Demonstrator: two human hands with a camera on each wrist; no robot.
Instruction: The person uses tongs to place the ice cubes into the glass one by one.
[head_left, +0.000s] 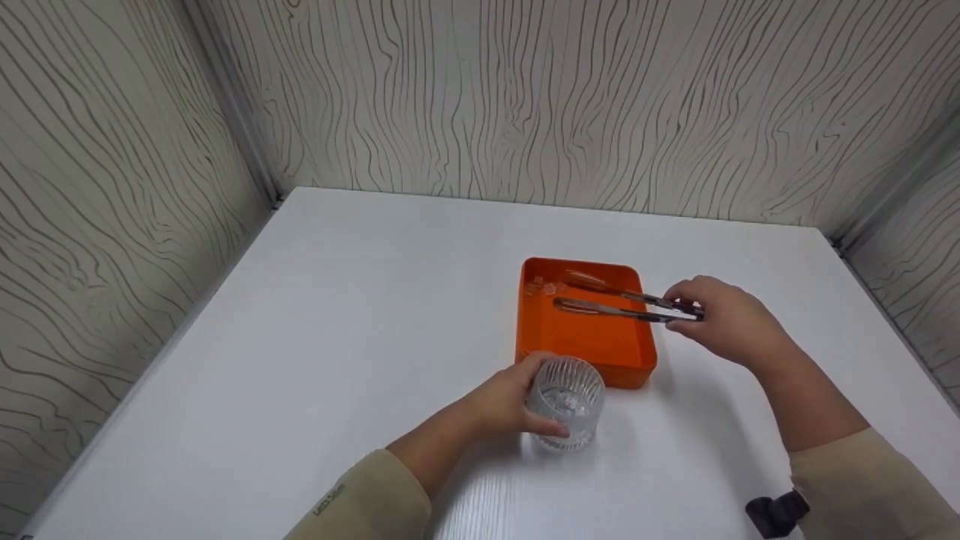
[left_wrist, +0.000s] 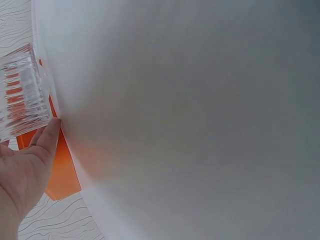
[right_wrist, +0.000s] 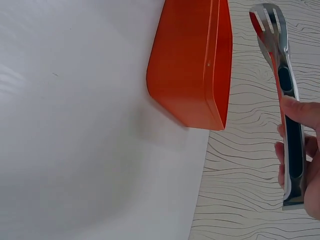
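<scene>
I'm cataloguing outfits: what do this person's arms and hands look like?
The left sleeve and right sleeve are beige; the left has small dark lettering. A black object shows beside the right sleeve. Left hand and right hand are gloveless.

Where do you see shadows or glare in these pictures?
Head view: a soft shadow on the white table beside the right arm, glare near the bottom edge; left wrist view: tabletop greyish, tinted orange near the orange box; right wrist view: pale glare at left, soft shadow near the box.
</scene>
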